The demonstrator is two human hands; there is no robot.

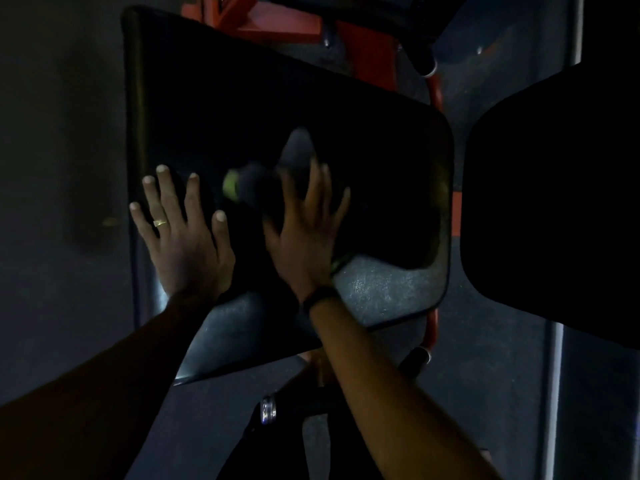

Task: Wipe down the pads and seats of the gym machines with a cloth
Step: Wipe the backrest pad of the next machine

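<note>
We see our left hand (180, 233) lying flat with fingers spread on the nine o'clock edge of the black pad (242, 109); our right hand (304, 230), blurred, presses a dark cloth (277, 174) with a green edge onto the pad's middle, fingers straight over it; a second black pad (554, 188) sits at three o'clock; red frame (367, 50) shows at twelve o'clock.

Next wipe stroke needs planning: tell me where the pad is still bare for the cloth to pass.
Bare pad runs from the hands up to its top edge near the red frame, and right of the cloth to the rounded right rim. Crowded: lower left, under the left hand and right hand.
</note>
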